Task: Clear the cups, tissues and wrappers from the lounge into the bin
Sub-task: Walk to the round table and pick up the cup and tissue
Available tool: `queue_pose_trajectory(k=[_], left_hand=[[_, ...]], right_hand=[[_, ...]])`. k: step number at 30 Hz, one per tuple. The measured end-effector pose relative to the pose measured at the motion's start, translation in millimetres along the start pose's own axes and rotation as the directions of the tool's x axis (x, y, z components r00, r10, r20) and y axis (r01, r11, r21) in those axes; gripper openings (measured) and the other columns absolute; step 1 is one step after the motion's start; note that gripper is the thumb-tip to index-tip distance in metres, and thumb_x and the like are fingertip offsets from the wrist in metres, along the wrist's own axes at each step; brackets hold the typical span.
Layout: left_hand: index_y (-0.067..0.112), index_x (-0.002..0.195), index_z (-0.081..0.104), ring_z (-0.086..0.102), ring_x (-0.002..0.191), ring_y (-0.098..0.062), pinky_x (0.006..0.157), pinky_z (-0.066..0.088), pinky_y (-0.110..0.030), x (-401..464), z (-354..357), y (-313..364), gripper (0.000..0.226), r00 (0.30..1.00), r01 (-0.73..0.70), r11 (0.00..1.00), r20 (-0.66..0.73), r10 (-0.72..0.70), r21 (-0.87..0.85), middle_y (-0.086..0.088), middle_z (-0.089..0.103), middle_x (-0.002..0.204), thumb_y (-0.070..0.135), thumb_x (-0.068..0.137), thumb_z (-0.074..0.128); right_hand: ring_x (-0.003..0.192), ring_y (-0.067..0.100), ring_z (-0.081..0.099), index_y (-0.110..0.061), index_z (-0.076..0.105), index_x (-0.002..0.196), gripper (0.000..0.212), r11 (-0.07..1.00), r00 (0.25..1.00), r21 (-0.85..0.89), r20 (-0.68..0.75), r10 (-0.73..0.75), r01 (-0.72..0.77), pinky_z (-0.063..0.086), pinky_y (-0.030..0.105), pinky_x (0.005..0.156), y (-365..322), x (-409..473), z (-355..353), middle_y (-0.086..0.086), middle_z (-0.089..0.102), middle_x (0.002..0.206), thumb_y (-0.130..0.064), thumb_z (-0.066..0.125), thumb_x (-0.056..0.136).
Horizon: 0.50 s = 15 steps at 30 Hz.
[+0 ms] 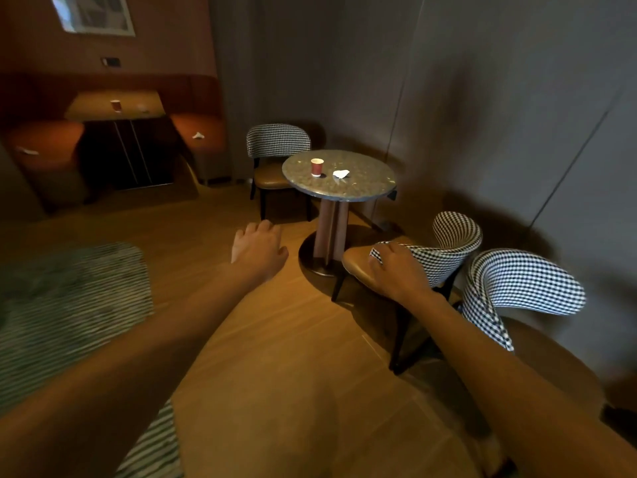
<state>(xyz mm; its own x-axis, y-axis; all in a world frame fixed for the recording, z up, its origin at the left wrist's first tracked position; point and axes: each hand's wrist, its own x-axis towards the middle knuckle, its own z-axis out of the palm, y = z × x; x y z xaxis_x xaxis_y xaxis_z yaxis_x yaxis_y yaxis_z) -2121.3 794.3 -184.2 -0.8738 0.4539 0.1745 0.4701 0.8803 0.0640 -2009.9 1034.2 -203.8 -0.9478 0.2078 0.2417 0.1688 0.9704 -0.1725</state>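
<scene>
Two bare forearms reached forward over the wood floor (pixel 275 339), with a striped rug (pixel 69 305) at the left. The left hand (pixel 256 250) hung palm down above the floor, fingers loosely spread and holding nothing. The right hand (pixel 396 270) lay open on the near chair (pixel 444 250), its fingers across the checked armrest at the seat's front edge, not clenched. A second checked chair (pixel 520 281) stood just beside it on the right.

Beyond both hands stood the round table (pixel 362 191). A red cup (pixel 316 167) stood upright left of its centre, and a crumpled tissue (pixel 341 173) lay near the cup, to its right. Both were well apart from either hand. A third chair (pixel 277 141) sat at the table's far left edge.

Farther off at the left, another cup (pixel 116 105) stood on a counter (pixel 89 110). White scraps, too blurred to name, lay on the orange seats (pixel 198 135) on either side below it.
</scene>
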Motion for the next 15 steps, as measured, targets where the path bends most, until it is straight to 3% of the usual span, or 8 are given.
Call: queue_pose_trajectory(k=[4,6,10,15], left_hand=[[0.019,0.139,0.038,0.036,0.132,-0.03,0.105,0.033,-0.044,68.6,45.3,-4.2,0.05,0.998,0.007,1.0,0.058,-0.006,-0.012,-0.007,0.041,0.143,0.041,0.094,0.044],[0.019,0.138,0.039,0.037,0.131,-0.029,0.106,0.033,-0.044,104.9,69.3,-11.3,0.049,0.997,0.012,0.999,0.079,-0.009,-0.035,-0.006,0.042,0.142,0.041,0.094,0.044],[0.019,0.138,0.039,0.039,0.131,-0.028,0.105,0.034,-0.043,193.6,107.0,-32.3,0.05,0.997,-0.021,0.999,0.078,0.024,-0.034,-0.007,0.043,0.142,0.042,0.094,0.045],[0.018,0.134,0.044,0.043,0.127,-0.028,0.1,0.038,-0.042,328.4,129.6,-68.3,0.047,0.998,-0.049,0.997,0.034,0.051,-0.051,-0.007,0.047,0.136,0.042,0.093,0.046]], right_hand=[[0.12,0.025,0.049,-0.011,0.049,0.129,0.036,0.999,0.993,0.008,0.114,0.038,-0.039,0.042,0.033,0.097,15.5,64.5,44.9,0.011,0.052,0.131,-0.031,0.04,0.1],[0.117,0.023,0.051,-0.011,0.05,0.13,0.039,0.992,0.987,0.072,0.13,0.096,-0.106,0.046,0.034,0.096,19.5,97.2,70.2,0.011,0.054,0.128,-0.034,0.039,0.1],[0.12,0.024,0.049,-0.01,0.048,0.134,0.041,0.991,0.98,0.087,0.177,0.088,-0.104,0.045,0.041,0.1,27.2,178.5,110.9,0.011,0.053,0.131,-0.032,0.037,0.101],[0.122,0.027,0.048,-0.011,0.05,0.131,0.039,0.982,0.982,0.104,0.122,0.146,-0.159,0.043,0.041,0.101,41.7,314.1,136.1,0.011,0.053,0.132,-0.032,0.04,0.1]])
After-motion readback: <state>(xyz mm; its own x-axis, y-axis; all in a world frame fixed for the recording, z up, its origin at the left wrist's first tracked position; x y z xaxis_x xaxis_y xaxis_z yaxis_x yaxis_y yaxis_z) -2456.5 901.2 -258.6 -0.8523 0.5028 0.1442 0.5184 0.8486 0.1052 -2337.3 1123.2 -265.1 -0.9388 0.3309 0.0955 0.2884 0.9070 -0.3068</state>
